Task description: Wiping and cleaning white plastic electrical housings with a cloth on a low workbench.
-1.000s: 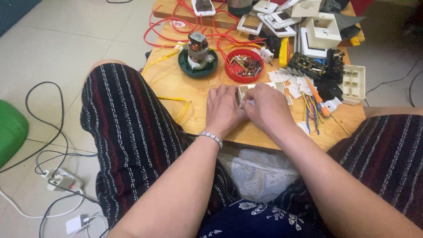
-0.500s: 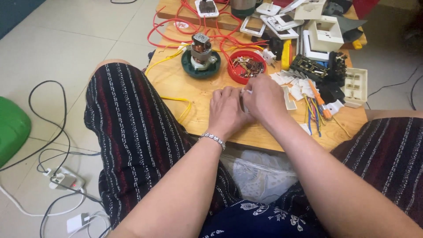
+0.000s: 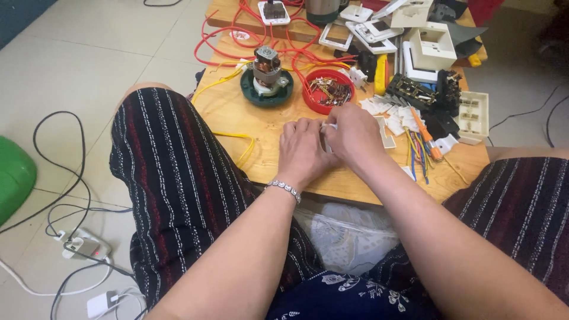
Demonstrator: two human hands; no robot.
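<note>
A small white part [image 3: 328, 128] is pinched between the closed left hand [image 3: 302, 151] and right hand [image 3: 351, 136], above the wooden table [image 3: 261, 127]. If the grip slackens, it could be lost among the loose white pieces [image 3: 391, 115] nearby.

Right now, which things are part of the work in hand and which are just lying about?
In hand:
left hand
right hand
small white part pinched between them

Lying about:
red bowl of small parts
motor on green base
orange screwdriver
white socket boxes
</note>
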